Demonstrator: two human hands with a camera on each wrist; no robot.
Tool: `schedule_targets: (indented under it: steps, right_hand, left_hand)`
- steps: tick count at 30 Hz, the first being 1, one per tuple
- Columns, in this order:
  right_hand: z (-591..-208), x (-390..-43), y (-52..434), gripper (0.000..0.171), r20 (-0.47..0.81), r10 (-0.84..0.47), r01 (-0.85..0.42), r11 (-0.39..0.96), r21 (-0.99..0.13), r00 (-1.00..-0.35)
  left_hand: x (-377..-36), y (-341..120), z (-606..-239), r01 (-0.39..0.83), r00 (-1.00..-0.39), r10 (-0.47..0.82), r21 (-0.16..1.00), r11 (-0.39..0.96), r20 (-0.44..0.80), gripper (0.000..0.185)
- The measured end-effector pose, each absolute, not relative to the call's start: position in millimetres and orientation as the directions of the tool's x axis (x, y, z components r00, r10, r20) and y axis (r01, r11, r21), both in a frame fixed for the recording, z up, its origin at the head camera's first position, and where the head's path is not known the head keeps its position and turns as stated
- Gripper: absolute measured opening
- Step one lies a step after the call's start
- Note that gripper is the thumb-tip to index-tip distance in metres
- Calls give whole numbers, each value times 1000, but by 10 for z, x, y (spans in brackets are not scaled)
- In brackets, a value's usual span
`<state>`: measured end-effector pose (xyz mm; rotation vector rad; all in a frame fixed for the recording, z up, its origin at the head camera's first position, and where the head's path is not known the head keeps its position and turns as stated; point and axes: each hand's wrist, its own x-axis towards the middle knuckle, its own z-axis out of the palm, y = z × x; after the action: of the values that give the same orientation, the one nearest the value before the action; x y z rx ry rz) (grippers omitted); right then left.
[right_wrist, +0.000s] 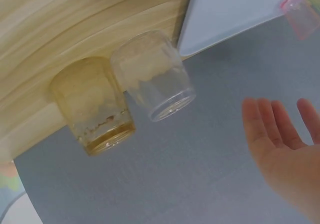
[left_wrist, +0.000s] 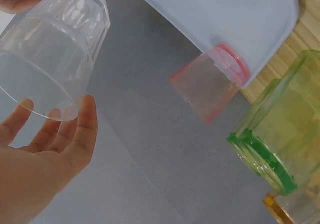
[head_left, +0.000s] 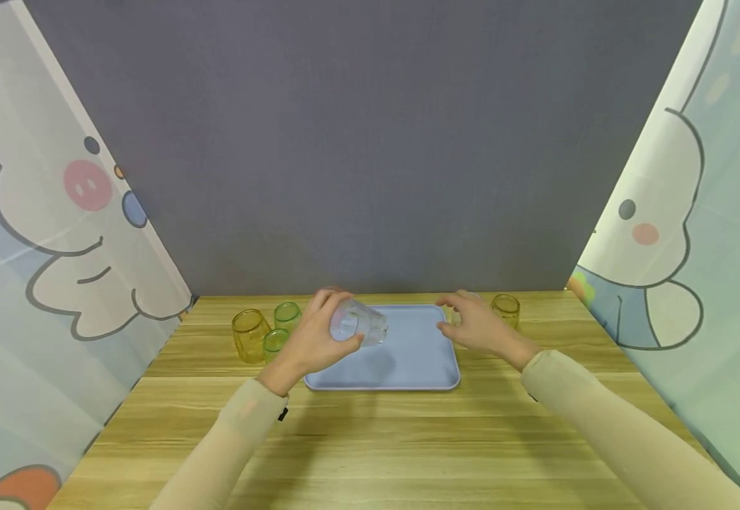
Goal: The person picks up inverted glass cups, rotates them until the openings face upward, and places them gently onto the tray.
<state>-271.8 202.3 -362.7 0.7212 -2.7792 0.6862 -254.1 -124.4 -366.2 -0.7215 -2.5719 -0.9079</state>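
My left hand (head_left: 321, 336) holds a clear plastic cup (head_left: 360, 322) above the tray, thumb on the near side and fingers on the far side. The cup lies tilted in the grip, its wide mouth toward the palm, as the left wrist view also shows. Beneath is a pale blue rectangular tray (head_left: 417, 361). A small pink cup (left_wrist: 215, 81) stands at the tray's far left corner, mostly hidden by the left hand in the head view. My right hand (head_left: 474, 324) hovers at the tray's right edge with relaxed, parted fingers, holding nothing. Another clear cup (right_wrist: 152, 76) stands just beyond it.
Left of the tray, a yellow cup (head_left: 250, 336) stands near two green cups (head_left: 287, 314). To the right is an amber cup (head_left: 506, 308) beside the clear one. A grey panel (head_left: 382, 156) rises behind the wooden table (head_left: 408, 446), with printed curtains on both sides.
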Motion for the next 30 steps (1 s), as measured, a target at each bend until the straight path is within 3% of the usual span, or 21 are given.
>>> schedule_targets:
  steps: [17, 30]
  right_hand:
    - [-3622, -2791, 2095, 46, 212, -348, -398, 877, -271, -913]
    - [-3658, -2864, 2135, 47, 207, -345, -385, 899, -207, -916]
  left_hand:
    - [-2627, -1299, -3716, 596, -779, 445, 302, 744, 441, 67]
    - [-2685, -1314, -3790, 539, -825, 445, 250, 804, 347, 66]
